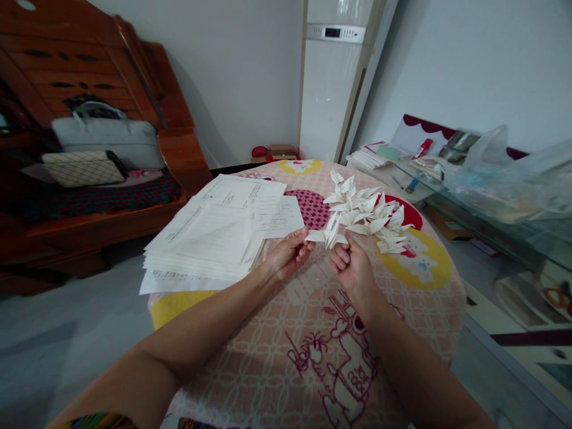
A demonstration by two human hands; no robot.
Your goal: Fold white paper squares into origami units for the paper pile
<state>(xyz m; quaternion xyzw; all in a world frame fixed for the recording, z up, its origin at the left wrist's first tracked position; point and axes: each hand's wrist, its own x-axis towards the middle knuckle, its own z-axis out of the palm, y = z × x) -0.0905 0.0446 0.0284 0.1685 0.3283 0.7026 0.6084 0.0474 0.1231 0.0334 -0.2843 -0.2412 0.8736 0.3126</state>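
Between my two hands a white folded paper crane [329, 232] is held above the round table, its wings spread sideways. My left hand [288, 255] pinches the tip of one wing between thumb and finger. The opposite wing tip is pinched by my right hand [351, 262], its other fingers curled in. Just beyond lies a heap of finished paper cranes [364, 205], several of them overlapping. To the left rests a thick stack of printed paper sheets [214, 226], with a smaller loose sheet [277, 215] at its right side.
A patterned pink cloth [268, 357] covers the round table. At right stands a glass-topped cabinet [487, 217] with plastic bags [500, 173] and papers. A wooden bench [174, 131] at left carries a grey bag [111, 140]. A tall white air conditioner [328, 89] stands behind.
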